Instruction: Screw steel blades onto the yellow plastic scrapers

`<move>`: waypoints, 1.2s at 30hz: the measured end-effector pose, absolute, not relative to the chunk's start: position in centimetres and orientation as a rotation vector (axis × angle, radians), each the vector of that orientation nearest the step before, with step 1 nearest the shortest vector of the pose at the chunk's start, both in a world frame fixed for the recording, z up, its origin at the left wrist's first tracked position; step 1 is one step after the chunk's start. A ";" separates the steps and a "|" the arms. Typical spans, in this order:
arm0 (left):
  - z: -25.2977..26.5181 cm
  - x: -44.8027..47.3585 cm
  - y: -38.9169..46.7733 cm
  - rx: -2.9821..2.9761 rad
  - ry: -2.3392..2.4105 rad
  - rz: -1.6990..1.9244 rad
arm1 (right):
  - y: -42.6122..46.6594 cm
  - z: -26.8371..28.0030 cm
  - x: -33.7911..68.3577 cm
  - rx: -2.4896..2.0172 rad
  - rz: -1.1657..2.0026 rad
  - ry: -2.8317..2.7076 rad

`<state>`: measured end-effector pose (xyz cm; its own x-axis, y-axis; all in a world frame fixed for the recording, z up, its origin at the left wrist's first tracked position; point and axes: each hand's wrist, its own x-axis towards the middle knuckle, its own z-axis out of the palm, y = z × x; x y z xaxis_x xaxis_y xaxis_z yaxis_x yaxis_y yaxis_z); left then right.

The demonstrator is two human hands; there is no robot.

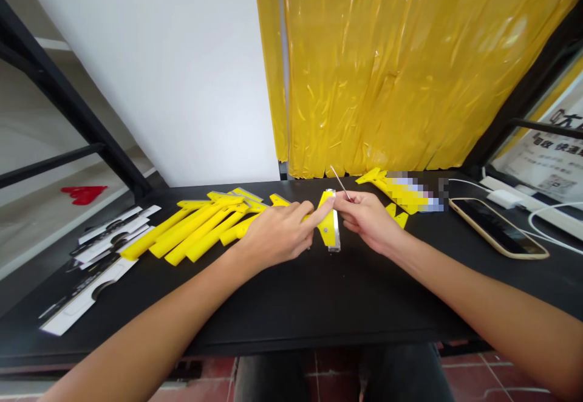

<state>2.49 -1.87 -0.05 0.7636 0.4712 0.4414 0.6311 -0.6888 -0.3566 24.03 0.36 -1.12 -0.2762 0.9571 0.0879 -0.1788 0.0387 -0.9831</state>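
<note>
Yellow scraper (326,232) over the black table (328,305).
I have the left hand (277,232) closed around it, right hand (370,218) pinching a thin metal rod (339,180); more scrapers (195,235), cards (86,292) left, phone (498,227) right.

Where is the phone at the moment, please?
In the head view, the phone lies on the right side of the black table, to the right of the right hand and beside the white charger.

Yellow scraper (326,233) sat in left hand (280,232), silvery edge (337,232) facing right; pretty skinny metal tool (340,183) poked up-left from right hand (371,220).
</note>
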 end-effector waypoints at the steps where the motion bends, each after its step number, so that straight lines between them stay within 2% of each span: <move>1: 0.0 2.5 -2.0 -2.459 -0.866 -0.422 | 0.3 -1.1 24.0 -0.881 1.493 -1.303; 5: -0.4 2.2 -1.4 -2.567 -1.038 -0.702 | 0.5 -1.4 23.8 -0.897 1.555 -1.365; 7: -0.3 1.8 -0.7 -2.646 -1.145 -0.922 | 1.0 -1.9 24.0 -0.940 1.376 -1.497; 10: 0.6 1.1 0.1 -2.809 -1.529 -1.124 | 2.0 -3.2 24.4 -1.026 0.943 -1.807; 12: 1.3 0.7 0.5 -2.968 -1.906 -0.979 | 2.6 -4.2 24.5 -1.062 0.737 -1.984; 15: 1.8 0.1 0.9 -3.206 -2.293 -0.718 | 3.3 -5.1 24.2 -1.126 0.601 -2.153; 21: 1.0 -0.4 1.8 -3.360 -2.373 -0.945 | 3.8 -5.3 23.0 -1.254 0.415 -2.285; 25: 0.7 -0.5 2.1 -3.377 -2.465 -1.067 | 3.8 -5.2 22.8 -1.277 0.397 -2.251; 36: 0.1 -0.3 2.6 -3.327 -2.622 -1.093 | 4.1 -5.3 21.8 -1.181 0.370 -2.291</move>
